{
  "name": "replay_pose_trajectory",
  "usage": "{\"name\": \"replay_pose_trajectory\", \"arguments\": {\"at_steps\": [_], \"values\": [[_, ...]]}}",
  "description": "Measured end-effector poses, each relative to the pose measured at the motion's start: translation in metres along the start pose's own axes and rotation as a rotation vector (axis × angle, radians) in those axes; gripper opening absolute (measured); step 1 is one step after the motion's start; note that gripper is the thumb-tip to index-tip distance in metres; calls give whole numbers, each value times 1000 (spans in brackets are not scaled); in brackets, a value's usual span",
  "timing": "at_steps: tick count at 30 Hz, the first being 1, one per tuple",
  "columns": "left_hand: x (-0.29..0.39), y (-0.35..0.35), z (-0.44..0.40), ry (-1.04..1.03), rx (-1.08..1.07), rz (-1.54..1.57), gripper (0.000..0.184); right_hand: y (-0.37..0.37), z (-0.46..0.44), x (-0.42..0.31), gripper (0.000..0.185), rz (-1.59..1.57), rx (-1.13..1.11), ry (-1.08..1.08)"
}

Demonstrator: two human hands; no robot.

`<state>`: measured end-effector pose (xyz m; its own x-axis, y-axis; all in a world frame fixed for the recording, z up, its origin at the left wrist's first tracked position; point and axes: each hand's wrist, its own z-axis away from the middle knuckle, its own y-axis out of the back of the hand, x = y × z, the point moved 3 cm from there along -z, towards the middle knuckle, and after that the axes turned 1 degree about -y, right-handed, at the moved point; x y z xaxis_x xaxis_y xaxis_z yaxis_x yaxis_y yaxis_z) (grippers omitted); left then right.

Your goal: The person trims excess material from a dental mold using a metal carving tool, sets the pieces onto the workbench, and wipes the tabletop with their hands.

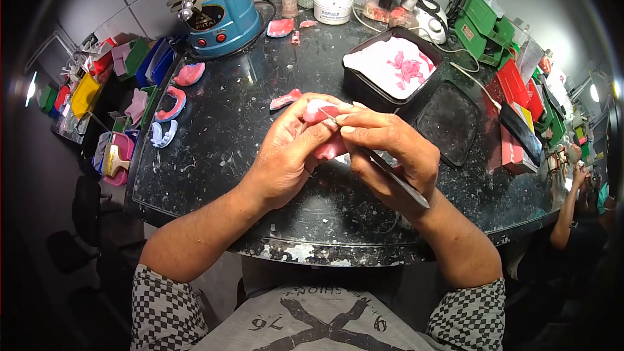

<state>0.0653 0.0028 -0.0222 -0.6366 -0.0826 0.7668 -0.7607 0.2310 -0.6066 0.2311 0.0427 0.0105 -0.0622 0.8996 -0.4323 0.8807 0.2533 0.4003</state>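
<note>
Above the middle of the bench, my left hand (284, 154) is closed around a pink wax dental piece (330, 149), which shows above and below the thumb. My right hand (398, 149) grips a wax carving knife (404, 188), its dark, flat end slanting down toward the wrist. The knife's thin tip meets the upper part of the pink piece, where the fingers of both hands come close together. Much of the piece is covered by fingers. Just behind the left hand lies a small pink and grey dental piece (286, 99).
A black tray (364, 86) of white material and pink scraps stands behind my right hand, near a black lid (448, 123). At the back are a blue machine (224, 23) and a white tub (333, 8). Pink and blue arches (170, 104) lie left. Another person's arm (567, 211) shows far right.
</note>
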Motion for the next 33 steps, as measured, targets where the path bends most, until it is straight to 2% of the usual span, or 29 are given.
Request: {"name": "replay_pose_trajectory", "arguments": {"at_steps": [10, 12, 19, 21, 25, 27, 33], "values": [[1, -4, 0, 17, 71, -70, 24, 1, -1, -1, 31, 43, 3, 17], [1, -7, 1, 18, 138, -52, 23, 1, -2, -2, 32, 51, -22, 28], [-2, -3, 0, 6, 82, -41, 22, 0, -1, -2, 32, 74, -34, 11], [-1, -4, 0, 7, 137, -53, 20, 0, -2, -1, 31, 96, -30, 64], [-1, -3, -1, -6, 128, -84, 18, 0, -1, 0, 30, 105, -3, 29], [-1, -5, -2, -3, 209, -87, 17, 0, -2, -1, 29, 105, -21, 21], [-2, -2, -1, -55, 179, -163, 16, -1, -1, 0, 30, 103, 0, 11]]}}
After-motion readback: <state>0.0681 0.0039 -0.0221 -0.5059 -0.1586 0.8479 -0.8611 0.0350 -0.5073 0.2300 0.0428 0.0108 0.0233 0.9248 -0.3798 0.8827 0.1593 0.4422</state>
